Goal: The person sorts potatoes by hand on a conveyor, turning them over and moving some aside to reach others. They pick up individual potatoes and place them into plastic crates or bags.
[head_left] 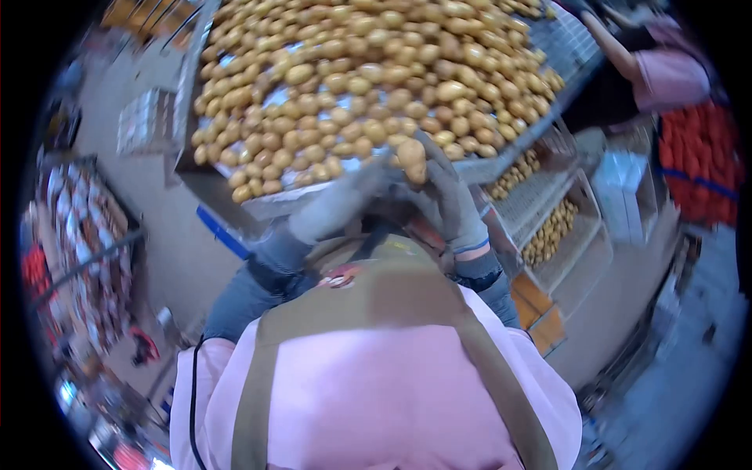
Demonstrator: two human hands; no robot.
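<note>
A sorting table (185, 133) with raised metal sides carries a thick layer of potatoes (305, 74). Just above its near edge, a larger potato (412, 160) sits between my two gloved hands. My right hand (453, 200) is curled about this potato, with fingers along its right side. My left hand (337, 205) reaches in from the left, close to the same potato. Motion smears its fingers, so I cannot see whether they touch it. Both gloves are pale grey.
Right of the table, metal trays hold more potatoes (551, 233). A co-worker's pink sleeve (666, 77) is at the upper right, near red sacks (699, 153). A pale blue box (621, 192) stands below. Bundled sacks (84, 243) fill a container at left; a white crate (146, 121) stands on the floor.
</note>
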